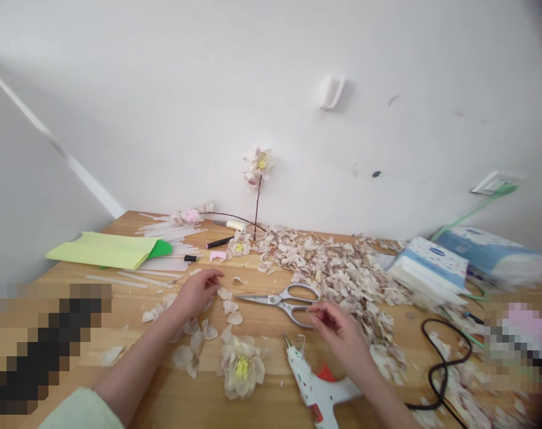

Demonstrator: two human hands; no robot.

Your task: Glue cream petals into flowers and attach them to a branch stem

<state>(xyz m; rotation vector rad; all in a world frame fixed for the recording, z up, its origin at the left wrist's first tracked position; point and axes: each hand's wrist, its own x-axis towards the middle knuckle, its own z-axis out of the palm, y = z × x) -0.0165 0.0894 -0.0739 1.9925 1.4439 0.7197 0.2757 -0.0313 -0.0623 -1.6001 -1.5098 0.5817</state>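
Observation:
My left hand [195, 293] rests on the wooden table [132, 298] among loose pale petals [229, 307], fingers curled, with the fingertips touching a petal at its right. My right hand [338, 330] lies just below the handles of steel scissors [282, 299], fingers bent and pinched; what they hold is too small to see. A finished paper flower [240, 366] with a yellow centre lies between my forearms. A white glue gun [313, 384] lies under my right wrist, nozzle pointing up-left.
A big heap of petal scraps [342, 268] covers the right middle. A stemmed flower [258, 164] stands against the wall. Glue sticks [164, 262], green paper [103, 250], a black marker [218, 242], tissue packs [432, 268] and a black cable [445, 357] lie around.

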